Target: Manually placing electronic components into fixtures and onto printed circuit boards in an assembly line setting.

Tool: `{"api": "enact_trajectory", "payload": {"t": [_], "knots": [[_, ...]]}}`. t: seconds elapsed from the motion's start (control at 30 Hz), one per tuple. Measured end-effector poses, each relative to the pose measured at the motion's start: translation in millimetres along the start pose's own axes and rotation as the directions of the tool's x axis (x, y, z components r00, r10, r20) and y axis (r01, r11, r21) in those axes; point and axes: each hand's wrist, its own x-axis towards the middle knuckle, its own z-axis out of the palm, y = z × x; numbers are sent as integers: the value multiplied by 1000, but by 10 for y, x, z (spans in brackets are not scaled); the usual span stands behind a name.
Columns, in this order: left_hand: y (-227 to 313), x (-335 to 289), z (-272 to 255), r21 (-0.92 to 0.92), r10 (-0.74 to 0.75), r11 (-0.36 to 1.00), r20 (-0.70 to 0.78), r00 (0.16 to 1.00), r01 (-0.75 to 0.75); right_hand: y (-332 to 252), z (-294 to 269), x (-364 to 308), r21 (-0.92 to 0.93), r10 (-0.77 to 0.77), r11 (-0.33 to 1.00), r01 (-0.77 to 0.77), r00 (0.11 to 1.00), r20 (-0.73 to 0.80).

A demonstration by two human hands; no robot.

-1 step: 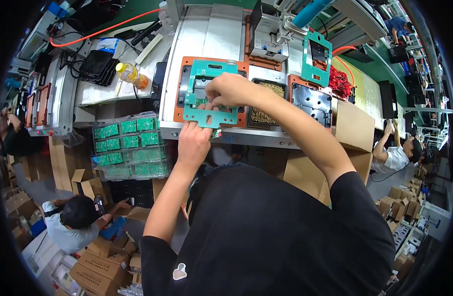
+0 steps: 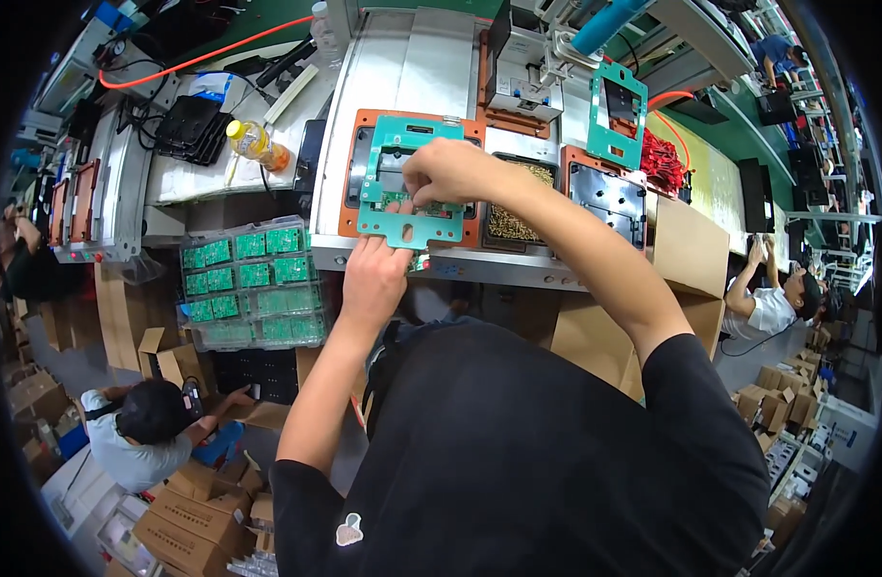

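A teal frame plate (image 2: 433, 231) with a window cut in it lies over an orange-brown fixture (image 2: 471, 227) at the bench's front edge. My left hand (image 2: 375, 279) reaches in from below; its fingers pass under the plate's near bar, and their tips show in the window, drawn together. What they hold is hidden. Over the window, my right hand (image 2: 450, 171) is closed, thumb and fingers pinched; I cannot make out anything between them. Part of a green circuit board (image 2: 441, 206) shows below that hand. A small green and red piece (image 2: 421, 263) juts out beside my left hand.
Right of the fixture sit a tray of brass-coloured small parts (image 2: 510, 225), a black fixture (image 2: 606, 204) and another teal frame (image 2: 618, 113). Stacked clear trays of green boards (image 2: 253, 279) stand left. A yellow-capped bottle (image 2: 258, 146) is behind them. An open carton (image 2: 689, 245) stands right.
My left hand and forearm have shifted very slightly to the left. The right hand stays over the window with hardly any movement.
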Motion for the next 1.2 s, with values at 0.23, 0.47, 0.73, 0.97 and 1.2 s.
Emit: {"api": "enact_trajectory", "payload": {"t": [0.23, 0.47, 0.73, 0.97, 1.2], "knots": [[214, -437, -595, -185, -145, 967, 162, 976, 175, 89, 95, 62, 99, -28, 995, 23, 998, 50], [211, 95, -1, -284, -400, 886, -69, 914, 366, 19, 133, 80, -1, 30, 1000, -30, 1000, -6], [-149, 276, -59, -355, 71, 934, 94, 993, -33, 274, 132, -40, 72, -4, 997, 5, 1000, -25], [-73, 302, -237, -384, -32, 919, 144, 989, 86, -195, 232, -719, 514, 159, 845, 149, 848, -506], [139, 307, -629, -487, -143, 837, 245, 959, 250, -619, 454, -1092, 491, 98, 851, 189, 860, -501]]}}
